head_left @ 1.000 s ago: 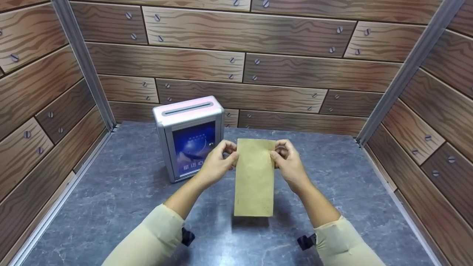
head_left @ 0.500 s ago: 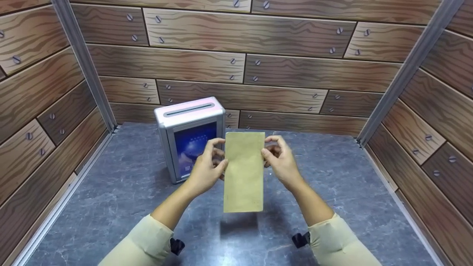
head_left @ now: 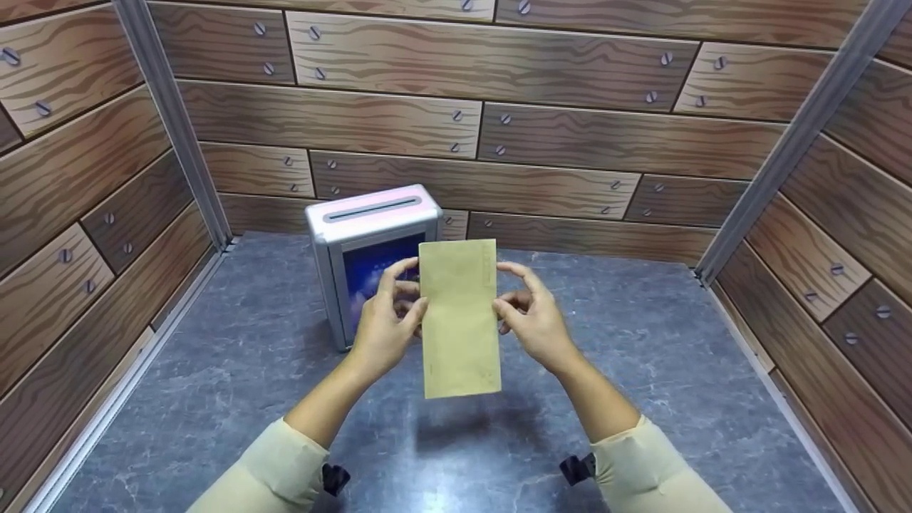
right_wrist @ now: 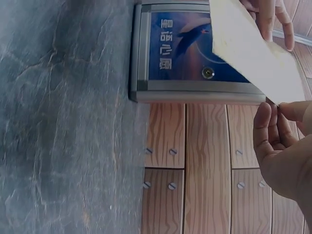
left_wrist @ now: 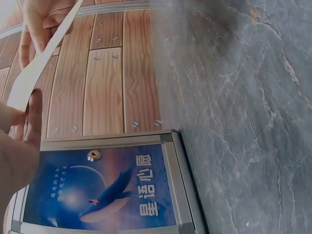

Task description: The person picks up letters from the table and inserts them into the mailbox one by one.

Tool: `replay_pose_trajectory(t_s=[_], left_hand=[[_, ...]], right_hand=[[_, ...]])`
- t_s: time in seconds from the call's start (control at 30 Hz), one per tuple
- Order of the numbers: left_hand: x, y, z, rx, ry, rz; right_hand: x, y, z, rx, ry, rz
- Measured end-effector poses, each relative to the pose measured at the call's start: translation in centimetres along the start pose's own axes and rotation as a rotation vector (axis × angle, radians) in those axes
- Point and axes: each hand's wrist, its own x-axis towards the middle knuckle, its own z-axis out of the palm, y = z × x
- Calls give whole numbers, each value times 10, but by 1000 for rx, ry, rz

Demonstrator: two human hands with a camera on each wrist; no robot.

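Note:
A tan paper envelope (head_left: 462,328) is held upright above the table, slightly tilted. My left hand (head_left: 385,324) pinches its left edge between thumb and fingers, and my right hand (head_left: 534,320) pinches the right edge at about the same height. Behind the left hand stands a silver-framed box (head_left: 374,221) with a slot in its top and a blue picture front, partly covered by the hand and envelope. In the left wrist view the envelope (left_wrist: 36,73) shows nearly edge-on. The right wrist view shows the box's front with a lock (right_wrist: 208,73), apart from the envelope.
The grey marbled table (head_left: 627,370) stretches around the box and under both forearms. Wood-patterned walls (head_left: 556,135) close off the back and sides, with metal posts (head_left: 171,128) at the corners. Small black devices (head_left: 335,479) sit at both sleeves.
Both hands have moved left and up with the envelope, bringing it closer to the box and over part of its front. The envelope has tilted slightly. The box still stands in its place.

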Motion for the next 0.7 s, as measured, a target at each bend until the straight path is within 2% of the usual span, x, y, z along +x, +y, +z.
replay_pose_trajectory(t_s=[0.17, 0.37, 0.7], left_hand=[[-2, 0, -4, 19, 44, 47], [-3, 2, -9, 34, 59, 36], [-3, 10, -18, 19, 36, 9]], right_hand=[[3, -3, 8, 38, 29, -23], [6, -5, 15, 72, 43, -51], [12, -14, 21, 32, 100, -59]])
